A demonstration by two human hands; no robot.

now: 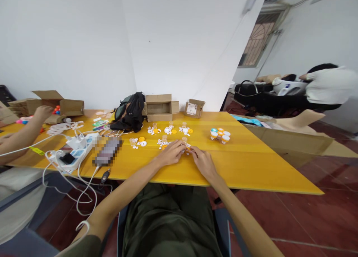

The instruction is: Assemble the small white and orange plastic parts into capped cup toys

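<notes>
My left hand [171,153] and my right hand [201,159] rest together on the yellow table [251,164], fingers curled around a small clear vial [184,140] with tiny orange and white parts beside it. What each hand pinches is too small to make out. Further back lie several little groups of clear vials with white and orange caps [170,130]. A cluster of capped vials [220,134] stands to the right of my hands.
A black backpack [131,111] and cardboard boxes [159,107] sit at the table's back. A power strip with white cables [78,147] and a phone [107,151] lie left. Another person's arm [25,134] reaches at far left; someone in white [330,85] is at right.
</notes>
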